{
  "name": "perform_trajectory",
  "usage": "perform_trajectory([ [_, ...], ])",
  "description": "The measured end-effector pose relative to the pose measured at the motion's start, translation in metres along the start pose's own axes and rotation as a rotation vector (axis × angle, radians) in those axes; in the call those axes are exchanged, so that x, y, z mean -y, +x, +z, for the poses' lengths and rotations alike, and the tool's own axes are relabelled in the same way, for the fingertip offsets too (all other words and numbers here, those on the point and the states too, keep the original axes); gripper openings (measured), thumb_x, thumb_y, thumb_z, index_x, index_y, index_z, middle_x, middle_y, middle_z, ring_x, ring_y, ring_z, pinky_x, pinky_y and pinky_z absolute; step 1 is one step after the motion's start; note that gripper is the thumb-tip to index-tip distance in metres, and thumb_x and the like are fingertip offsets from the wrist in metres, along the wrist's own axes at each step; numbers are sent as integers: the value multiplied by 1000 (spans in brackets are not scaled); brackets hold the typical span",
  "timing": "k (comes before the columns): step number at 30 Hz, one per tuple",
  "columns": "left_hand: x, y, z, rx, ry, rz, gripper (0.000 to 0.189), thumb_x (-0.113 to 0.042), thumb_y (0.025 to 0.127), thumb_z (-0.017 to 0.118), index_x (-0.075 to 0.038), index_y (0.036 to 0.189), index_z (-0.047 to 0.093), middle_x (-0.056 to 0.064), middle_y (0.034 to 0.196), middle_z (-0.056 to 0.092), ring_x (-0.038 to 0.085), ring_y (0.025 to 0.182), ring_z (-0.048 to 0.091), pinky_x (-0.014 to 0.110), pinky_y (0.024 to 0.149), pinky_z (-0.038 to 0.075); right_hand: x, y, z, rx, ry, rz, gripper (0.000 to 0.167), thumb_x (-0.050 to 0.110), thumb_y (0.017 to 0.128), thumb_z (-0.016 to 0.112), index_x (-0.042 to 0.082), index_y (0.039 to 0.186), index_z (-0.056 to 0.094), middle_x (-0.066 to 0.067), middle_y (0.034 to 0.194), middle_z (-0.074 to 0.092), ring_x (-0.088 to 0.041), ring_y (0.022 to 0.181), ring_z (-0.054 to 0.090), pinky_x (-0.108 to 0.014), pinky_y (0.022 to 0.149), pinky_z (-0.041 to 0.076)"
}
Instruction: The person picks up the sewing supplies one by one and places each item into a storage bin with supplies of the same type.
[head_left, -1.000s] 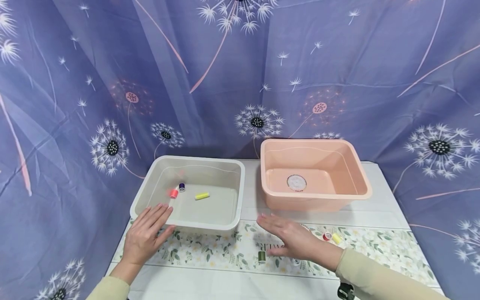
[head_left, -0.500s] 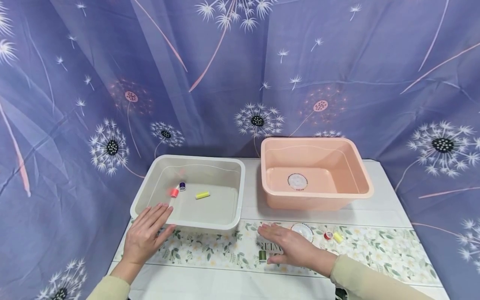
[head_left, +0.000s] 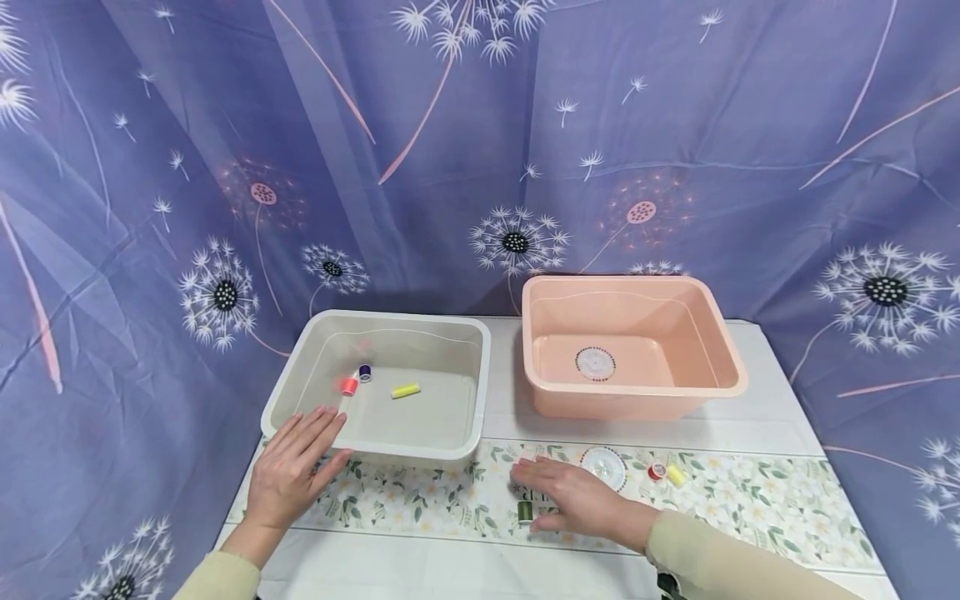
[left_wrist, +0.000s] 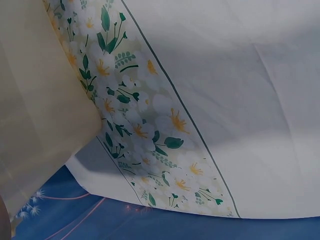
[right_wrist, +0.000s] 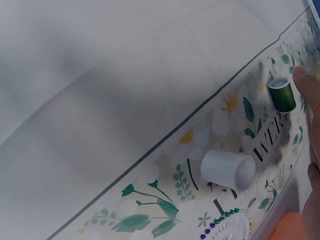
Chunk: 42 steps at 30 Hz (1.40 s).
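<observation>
My left hand (head_left: pixel 296 467) lies with straight fingers over the near left rim of the grey bin (head_left: pixel 420 450). My right hand (head_left: pixel 577 496) is above the floral band of the table cover, fingers extended and holding nothing. Its thumb is right by an upright green thread spool (head_left: pixel 525 512). A white spool (right_wrist: pixel 227 169) lies on its side in the right wrist view; the hand hides it from the head view. Behind the hand lies a disc of bead-headed pins (head_left: pixel 604 468). To the right are a red thread spool (head_left: pixel 656 472) and a yellow one (head_left: pixel 677 475).
Inside the grey bin lie a neon pink spool (head_left: pixel 349 386), a dark purple spool (head_left: pixel 365 372) and a yellow spool (head_left: pixel 406 391). The peach bin (head_left: pixel 630 404) at the back right contains another pin disc (head_left: pixel 596 364). A blue dandelion-print curtain (head_left: pixel 450 125) hangs behind.
My right hand has shifted slightly toward the green spool and nearer the front, uncovering the pin disc on the table. The left hand has stayed in place.
</observation>
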<state>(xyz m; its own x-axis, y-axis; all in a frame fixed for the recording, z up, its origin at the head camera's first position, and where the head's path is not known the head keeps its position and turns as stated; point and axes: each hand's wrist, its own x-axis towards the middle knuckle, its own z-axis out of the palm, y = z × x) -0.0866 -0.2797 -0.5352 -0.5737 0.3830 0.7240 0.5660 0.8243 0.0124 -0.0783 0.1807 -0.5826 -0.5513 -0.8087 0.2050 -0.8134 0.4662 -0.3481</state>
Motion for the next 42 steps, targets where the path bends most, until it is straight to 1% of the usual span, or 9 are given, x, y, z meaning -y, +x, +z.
perform_trajectory([
  [3,0,1,1,-18,-7,2,64,-61,109,48,-8,131,76,15,127,77,39,112,74,32,130,31,-1,2,4,5,-7,-10,77,42,84,89,-1,143,64,-17,144,67,-35,133,65,-54,113,52],
  [7,0,2,3,-31,-18,0,65,-62,109,48,-7,130,77,14,128,77,39,112,74,32,130,30,-2,3,9,30,-2,0,77,43,86,88,-1,144,63,-16,145,67,-35,133,65,-54,113,52],
  [13,-1,2,3,-34,-18,-2,66,-62,109,46,-7,130,77,14,128,77,39,112,74,31,130,30,-1,4,16,52,-3,18,69,38,88,88,3,143,66,-12,143,69,-31,132,66,-50,114,53],
  [16,-1,2,2,-31,-16,-2,66,-62,109,46,-7,130,77,14,128,77,39,112,74,31,130,30,-1,5,18,51,-3,18,66,37,89,88,4,142,67,-11,142,70,-31,130,67,-48,112,54],
  [21,-2,2,1,-14,-10,-1,66,-62,110,46,-7,131,77,15,128,76,39,113,74,31,130,29,-2,4,22,81,-2,44,61,38,91,86,8,141,69,-11,141,71,-33,128,69,-46,110,56],
  [25,-2,2,0,-1,-3,-1,67,-62,110,44,-7,131,76,15,127,77,39,113,74,31,131,29,-3,2,24,94,2,58,56,35,93,85,10,140,70,-9,140,72,-33,127,69,-46,108,58],
  [31,-1,1,1,-18,-5,-3,66,-62,110,45,-8,130,77,14,127,77,39,112,74,31,130,30,-6,1,28,64,-1,24,47,28,95,84,10,137,73,-8,135,74,-29,124,71,-44,105,60],
  [36,-1,1,2,-31,-18,-7,66,-62,109,47,-7,130,77,14,129,76,39,113,74,31,130,30,-9,5,29,31,-28,-21,43,24,93,85,9,132,75,-7,129,77,-22,119,74,-39,104,60],
  [42,-1,0,3,-36,-18,-9,66,-62,109,47,-7,129,77,14,128,76,39,112,74,32,130,30,-8,7,25,5,-45,-48,42,22,90,87,8,128,76,-6,125,78,-21,116,75,-37,101,62],
])
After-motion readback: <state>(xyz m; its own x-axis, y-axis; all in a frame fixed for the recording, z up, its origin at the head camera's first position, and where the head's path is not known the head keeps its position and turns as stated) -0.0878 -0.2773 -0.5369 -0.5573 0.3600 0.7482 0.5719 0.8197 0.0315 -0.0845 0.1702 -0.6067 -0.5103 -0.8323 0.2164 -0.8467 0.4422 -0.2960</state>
